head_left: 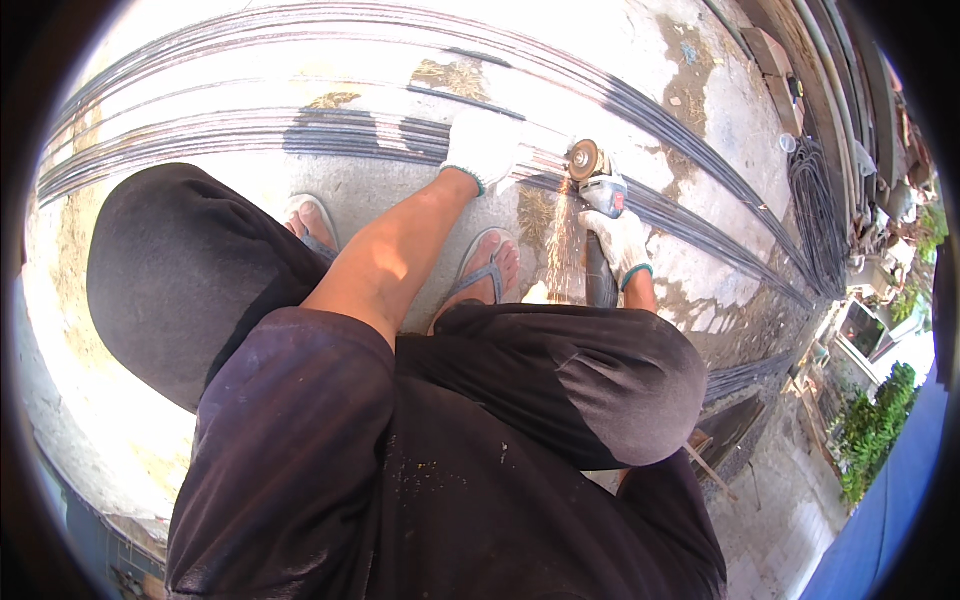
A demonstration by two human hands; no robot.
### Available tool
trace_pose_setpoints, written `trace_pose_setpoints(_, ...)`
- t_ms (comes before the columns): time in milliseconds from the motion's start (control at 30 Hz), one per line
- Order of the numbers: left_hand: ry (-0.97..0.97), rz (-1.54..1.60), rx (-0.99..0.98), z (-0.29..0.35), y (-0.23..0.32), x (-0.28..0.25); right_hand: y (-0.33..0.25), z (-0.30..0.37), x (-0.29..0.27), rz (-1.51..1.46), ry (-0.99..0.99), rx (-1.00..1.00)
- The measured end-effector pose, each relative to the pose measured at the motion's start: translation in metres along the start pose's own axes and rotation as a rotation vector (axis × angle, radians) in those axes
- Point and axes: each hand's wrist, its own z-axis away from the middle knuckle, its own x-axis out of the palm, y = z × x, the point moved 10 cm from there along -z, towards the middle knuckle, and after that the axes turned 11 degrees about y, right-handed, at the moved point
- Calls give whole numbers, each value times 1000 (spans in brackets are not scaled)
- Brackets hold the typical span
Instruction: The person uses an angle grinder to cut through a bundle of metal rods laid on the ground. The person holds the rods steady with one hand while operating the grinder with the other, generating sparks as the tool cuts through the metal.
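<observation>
Dark brown-black shirt cloth [470, 530] fills the lower part of the head view, with two bent knees in black trousers [180, 285] raised on either side, so the person appears to be squatting low, probably to bring both hands down to ground level. Feet in grey thong sandals [495, 272] are planted between the knees.

Beyond them, the left hand [485, 140], in a white knitted glove with a green cuff, rests on a bundle of long, thin, dark grey metal rods [380, 145], seemingly to steady it; glare hides the fingers, so whether they are curled round the rods cannot be told. The right hand [622, 240], gloved alike, is wrapped round the body of a grey-and-black angle grinder [602, 192], just right of the left hand.

The grinder's round brown disc [584, 160] stands at the rods, and orange sparks [558, 240] stream toward the person, which suggests contact, though the exact touching point is unclear. The bundle lies across pale, stained concrete ground [390, 190], its rods roughly parallel, looser toward the right. Farther off, a second sheaf of dark rods [650, 105] curves past.
</observation>
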Motion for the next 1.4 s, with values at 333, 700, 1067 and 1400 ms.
trace_pose_setpoints(333,11,-30,2,-1,-2,-1,10,2,7,-91,51,-55)
trace_pose_setpoints(700,121,-2,54,-1,9,-17,-1,-5,-6,49,48,-19)
trace_pose_setpoints(1067,53,45,5,-4,12,-30,31,-11,10,-162,59,13)
trace_pose_setpoints(1400,70,80,11,-1,4,-14,8,-11,7,-204,40,-39)
